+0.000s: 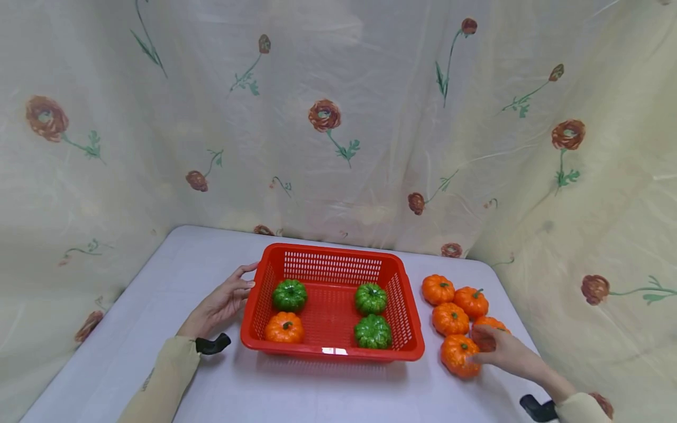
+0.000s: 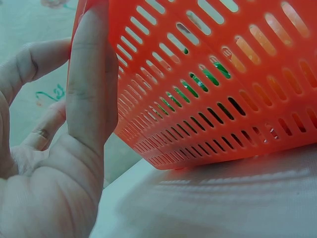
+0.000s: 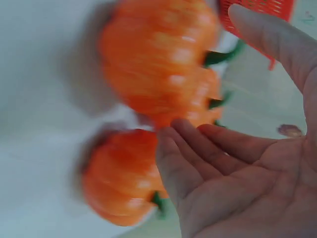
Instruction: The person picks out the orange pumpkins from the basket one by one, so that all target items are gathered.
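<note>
My left hand (image 1: 224, 299) holds the left rim of a red plastic basket (image 1: 333, 352). In the left wrist view, one digit lies along the slotted wall (image 2: 163, 99) while other fingers (image 2: 32, 64) reach the rim edge. Inside the basket sit an orange pumpkin (image 1: 284, 328) and three green pumpkins (image 1: 290, 295), one at the left and two at the right. My right hand (image 1: 502, 352), thumb and fingers spread apart, is beside the nearest loose orange pumpkin (image 1: 460, 356). It partly covers another orange pumpkin (image 1: 490, 323). Nothing is in its grasp.
More orange pumpkins (image 1: 451, 318) cluster on the white table (image 1: 296, 399), to the right of the basket. A flower-printed curtain (image 1: 338, 194) hangs behind the table and along both sides.
</note>
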A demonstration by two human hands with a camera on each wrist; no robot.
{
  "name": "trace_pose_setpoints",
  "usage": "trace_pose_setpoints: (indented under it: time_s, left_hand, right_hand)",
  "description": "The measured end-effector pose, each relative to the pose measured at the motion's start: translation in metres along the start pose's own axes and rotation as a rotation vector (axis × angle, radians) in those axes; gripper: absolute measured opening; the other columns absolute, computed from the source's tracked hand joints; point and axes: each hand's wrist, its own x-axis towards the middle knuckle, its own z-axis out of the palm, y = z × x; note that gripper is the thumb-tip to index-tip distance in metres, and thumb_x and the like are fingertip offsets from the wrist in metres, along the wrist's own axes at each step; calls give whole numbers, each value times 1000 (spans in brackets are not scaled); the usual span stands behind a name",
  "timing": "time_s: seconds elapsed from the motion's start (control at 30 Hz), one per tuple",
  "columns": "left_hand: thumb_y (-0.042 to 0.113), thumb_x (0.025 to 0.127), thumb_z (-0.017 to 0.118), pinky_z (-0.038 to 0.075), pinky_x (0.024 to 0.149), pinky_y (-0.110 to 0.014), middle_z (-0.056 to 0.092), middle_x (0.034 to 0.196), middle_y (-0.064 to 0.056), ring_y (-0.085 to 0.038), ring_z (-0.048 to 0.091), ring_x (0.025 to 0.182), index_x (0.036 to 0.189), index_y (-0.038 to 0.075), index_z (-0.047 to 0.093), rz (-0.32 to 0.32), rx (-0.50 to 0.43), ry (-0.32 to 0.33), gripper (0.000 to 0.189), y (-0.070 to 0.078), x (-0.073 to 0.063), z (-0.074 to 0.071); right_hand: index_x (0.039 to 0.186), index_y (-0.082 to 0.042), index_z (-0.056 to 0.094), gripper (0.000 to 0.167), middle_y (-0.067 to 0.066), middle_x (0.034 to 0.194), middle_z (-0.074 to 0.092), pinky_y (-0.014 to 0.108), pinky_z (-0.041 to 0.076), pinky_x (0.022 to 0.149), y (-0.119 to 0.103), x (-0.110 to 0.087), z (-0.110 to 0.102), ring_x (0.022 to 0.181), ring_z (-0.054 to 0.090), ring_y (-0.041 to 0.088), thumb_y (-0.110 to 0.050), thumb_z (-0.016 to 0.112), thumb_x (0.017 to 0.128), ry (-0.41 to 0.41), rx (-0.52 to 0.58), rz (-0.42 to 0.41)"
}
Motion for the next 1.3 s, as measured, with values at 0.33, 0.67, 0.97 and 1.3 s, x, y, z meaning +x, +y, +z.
trace_pose_setpoints:
  time_s: [0.33, 0.67, 0.97, 1.3]
  left_hand:
    - [2, 95, 56, 56, 88, -32, 33, 148, -11, -22, 66, 106, 153, 24, 18, 10, 49, 18, 73, 2, -1, 2]
    - [2, 94, 56, 55, 90, -32, 38, 146, -11, -22, 65, 108, 152, 26, 21, 3, 40, 27, 71, 1, 0, 1]
    - [4, 93, 59, 53, 93, -33, 37, 149, -11, -24, 61, 116, 152, 26, 22, 11, 56, 23, 73, 2, 2, -2]
    - [4, 92, 61, 53, 93, -34, 42, 144, -12, -23, 65, 109, 149, 24, 27, 10, 56, 20, 70, 2, 2, -2]
  right_hand:
    - [136, 4, 47, 68, 24, 136, 52, 52, 51, 96, -63, 22, -20, 124, 50, 43, -31, 74, 84, 24, 50, -185]
    - [141, -8, 44, 71, 12, 141, 50, 56, 40, 107, -148, 65, 10, 134, 43, 38, -31, 76, 82, -161, 169, -370]
    - [141, -16, 46, 67, 1, 142, 50, 51, 40, 110, -211, 99, 45, 133, 45, 25, -27, 76, 82, -347, 136, -482]
    - [142, -11, 45, 69, 4, 144, 49, 45, 34, 115, -246, 123, 85, 136, 43, 23, -25, 76, 82, -490, 66, -543]
